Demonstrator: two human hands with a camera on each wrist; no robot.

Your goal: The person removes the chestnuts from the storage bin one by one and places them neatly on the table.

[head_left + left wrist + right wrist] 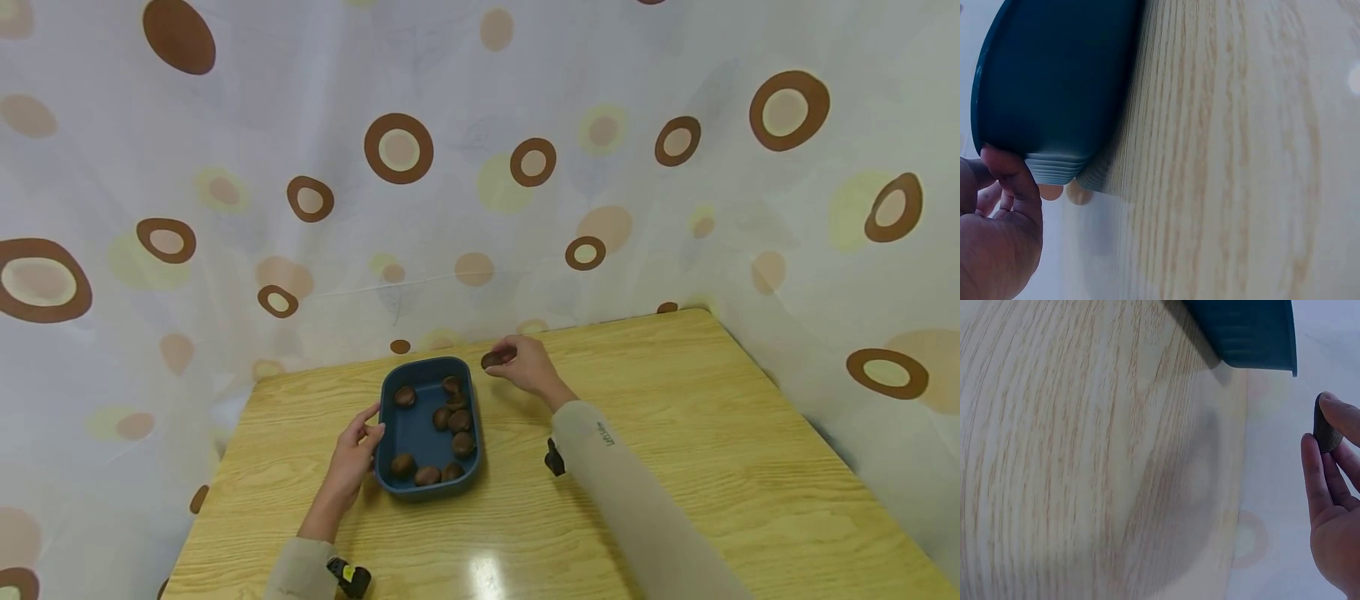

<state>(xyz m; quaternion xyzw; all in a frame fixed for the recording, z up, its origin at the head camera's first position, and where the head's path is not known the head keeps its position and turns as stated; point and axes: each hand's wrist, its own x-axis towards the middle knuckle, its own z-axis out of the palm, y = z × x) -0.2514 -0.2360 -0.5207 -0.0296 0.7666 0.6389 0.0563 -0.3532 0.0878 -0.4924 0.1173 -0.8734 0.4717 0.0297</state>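
Observation:
A dark blue rectangular tray (429, 493) with rounded corners stands on the table, and several brown chestnuts (462, 444) lie in it, mostly along its right side and near end. My left hand (352, 454) holds the tray by its left side, with the thumb at the rim; the left wrist view shows this hand (1004, 231) at the tray's outer wall (1054, 81). Just right of the tray's far right corner, my right hand (528, 367) pinches one chestnut (492, 360) above the table. In the right wrist view that chestnut (1326, 428) sits between thumb and fingertips.
The wood-grain table (675, 417) extends to the right and toward me. Behind it and along its sides hangs a white curtain (450, 217) with brown and yellow circles. A small black device (554, 457) is at the right sleeve, another (351, 577) at the left.

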